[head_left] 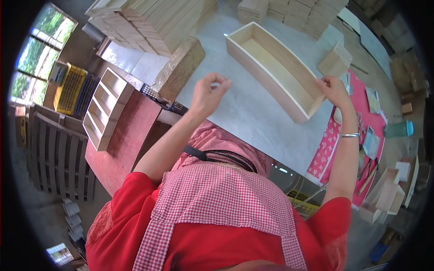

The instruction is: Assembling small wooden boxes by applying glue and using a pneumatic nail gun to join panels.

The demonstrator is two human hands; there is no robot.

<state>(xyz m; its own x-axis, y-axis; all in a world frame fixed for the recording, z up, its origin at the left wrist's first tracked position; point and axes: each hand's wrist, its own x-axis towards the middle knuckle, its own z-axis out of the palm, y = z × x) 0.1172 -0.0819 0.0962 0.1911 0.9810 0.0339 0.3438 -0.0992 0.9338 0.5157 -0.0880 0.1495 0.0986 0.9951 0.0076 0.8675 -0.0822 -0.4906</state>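
Observation:
A long, open-topped pale wooden box (270,83) lies slantwise on the light grey tabletop (217,58). My right hand (335,91) grips the rim at the box's right end, fingers bent over the edge. To the left of the box, my left hand (210,95) is held above the table's near side, apart from the box. Its fingers are curled and the thumb meets the forefinger in a pinch. Whatever may be between those fingertips is too small to make out. The inside of the box shows a bare wooden bottom.
Tall stacks of wooden boards (153,27) stand at the back left, near a wrapped block (181,67). A divided wooden box (108,106) rests on a red table (118,135). Small panels (335,61) and a pink cloth (322,156) with tools lie at right.

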